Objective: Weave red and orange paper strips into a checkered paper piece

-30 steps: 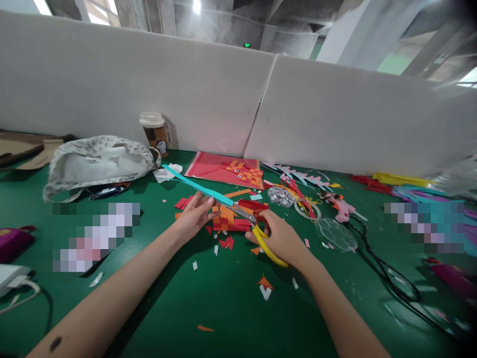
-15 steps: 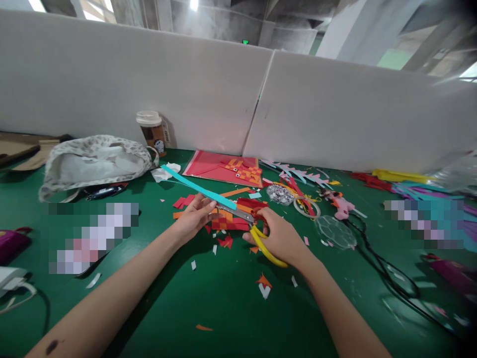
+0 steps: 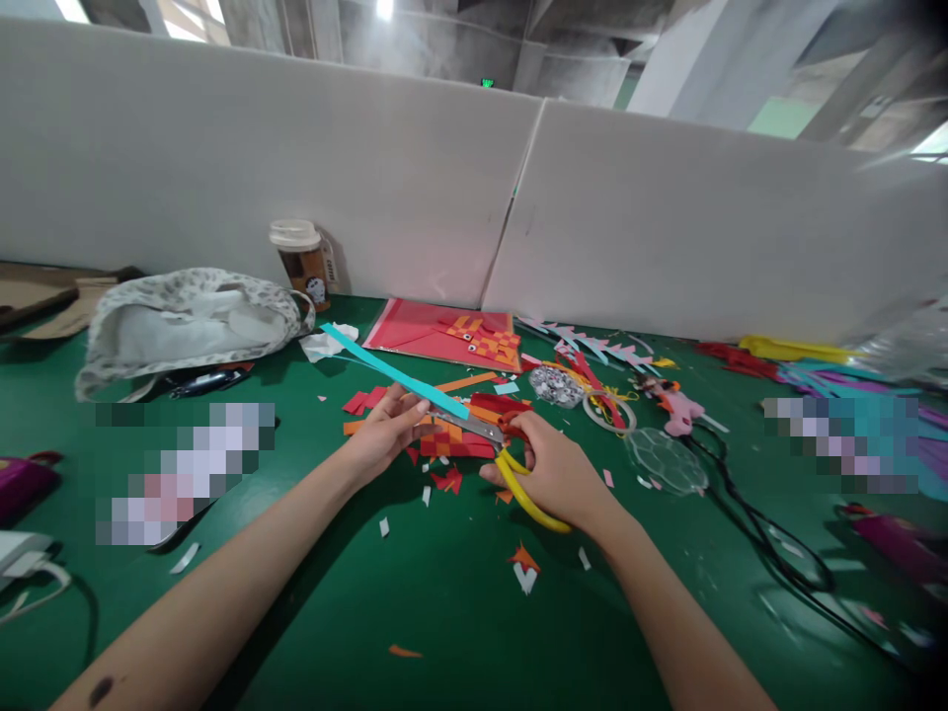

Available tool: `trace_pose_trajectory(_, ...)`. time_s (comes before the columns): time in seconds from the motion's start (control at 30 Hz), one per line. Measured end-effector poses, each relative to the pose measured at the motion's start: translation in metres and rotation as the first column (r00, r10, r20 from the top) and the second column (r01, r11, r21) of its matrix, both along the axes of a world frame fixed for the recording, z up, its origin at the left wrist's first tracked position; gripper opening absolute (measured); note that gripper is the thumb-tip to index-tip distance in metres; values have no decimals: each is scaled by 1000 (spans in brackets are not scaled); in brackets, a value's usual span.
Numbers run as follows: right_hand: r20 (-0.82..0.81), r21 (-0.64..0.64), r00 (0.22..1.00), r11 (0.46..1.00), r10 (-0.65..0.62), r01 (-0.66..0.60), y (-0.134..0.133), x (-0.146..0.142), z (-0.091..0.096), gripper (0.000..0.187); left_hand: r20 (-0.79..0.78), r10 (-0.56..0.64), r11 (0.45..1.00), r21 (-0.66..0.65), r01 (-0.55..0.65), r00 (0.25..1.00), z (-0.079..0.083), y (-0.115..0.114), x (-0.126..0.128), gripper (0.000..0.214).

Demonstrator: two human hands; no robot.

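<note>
- Your left hand (image 3: 389,430) pinches a turquoise paper strip (image 3: 392,373) between thumb and fingers, near the strip's lower right end.
- Your right hand (image 3: 544,464) is closed around the handles of the yellow-handled scissors (image 3: 513,472), whose blades point left toward your other hand.
- Your two hands are apart from each other, with the blades bridging the gap between them.
- The strip slants up to the left; its lower right end lies along the blades. You cannot tell from this angle whether any of it sits between them.
- Below the blades, on the green table (image 3: 444,602), lies a woven orange-and-red paper piece (image 3: 455,445), partly hidden by your hands and the scissors.
- Small paper scraps (image 3: 448,481) are scattered in front of you, in red, orange and white.
- Beyond your hands, a red paper pack (image 3: 415,331) lies flat, with a checkered paper fish (image 3: 481,341) with googly eyes on it.
- At the far end of the strip, you have crumpled white tissue (image 3: 320,346); a lidded coffee cup (image 3: 300,262) stands behind it.
- To your right, a pink glue gun (image 3: 682,415) with a black cord (image 3: 770,543) lies near a clear petal-shaped tray (image 3: 671,464).
</note>
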State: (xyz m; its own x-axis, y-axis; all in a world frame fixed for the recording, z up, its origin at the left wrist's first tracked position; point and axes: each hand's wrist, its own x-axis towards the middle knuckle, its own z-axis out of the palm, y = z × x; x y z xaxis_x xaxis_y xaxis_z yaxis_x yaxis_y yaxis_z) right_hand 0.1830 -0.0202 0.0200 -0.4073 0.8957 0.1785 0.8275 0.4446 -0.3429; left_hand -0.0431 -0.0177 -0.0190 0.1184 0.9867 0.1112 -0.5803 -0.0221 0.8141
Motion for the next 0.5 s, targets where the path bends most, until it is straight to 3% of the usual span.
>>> trace_pose_trajectory(0.5, -23, 92, 1000, 996, -7, 9, -1, -3, 3, 33, -7, -13, 1000, 14, 13, 1000, 0, 0, -1, 16)
